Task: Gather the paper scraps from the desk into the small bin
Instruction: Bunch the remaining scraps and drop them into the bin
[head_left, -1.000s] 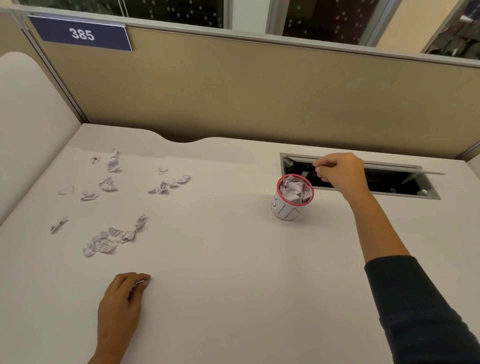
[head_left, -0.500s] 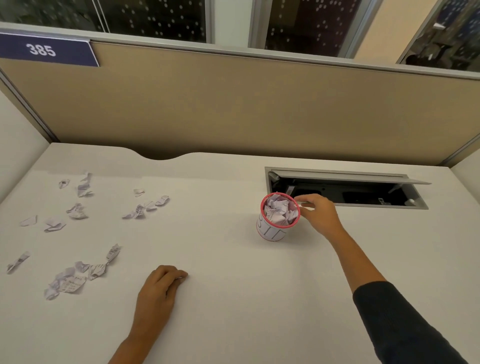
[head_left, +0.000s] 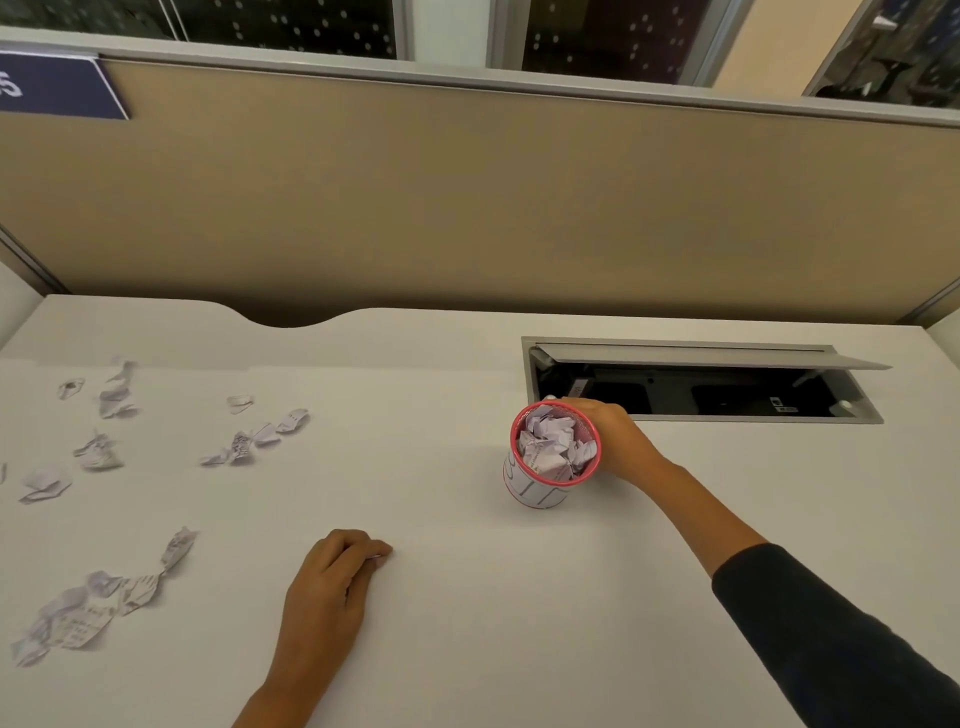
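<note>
A small white bin (head_left: 537, 493) with a red rim stands right of the desk's middle, filled with crumpled paper. My right hand (head_left: 618, 441) is wrapped around its right side, gripping it just below the rim. My left hand (head_left: 332, 587) rests on the desk near the front, fingers curled shut; a small pale bit shows at the fingertips, too small to identify. Several crumpled paper scraps lie on the left: a cluster (head_left: 254, 441) mid-left, a larger pile (head_left: 93, 608) at front left, others (head_left: 111, 397) farther back.
The white desk (head_left: 467, 623) is bounded by a tan partition (head_left: 467, 208) at the back. An open cable hatch (head_left: 691, 384) with a raised grey lid is set into the desk just behind the bin.
My right hand came down from above the bin's far rim and closed around the bin's right side. The left hand stayed resting on the desk; the view shifted right.
</note>
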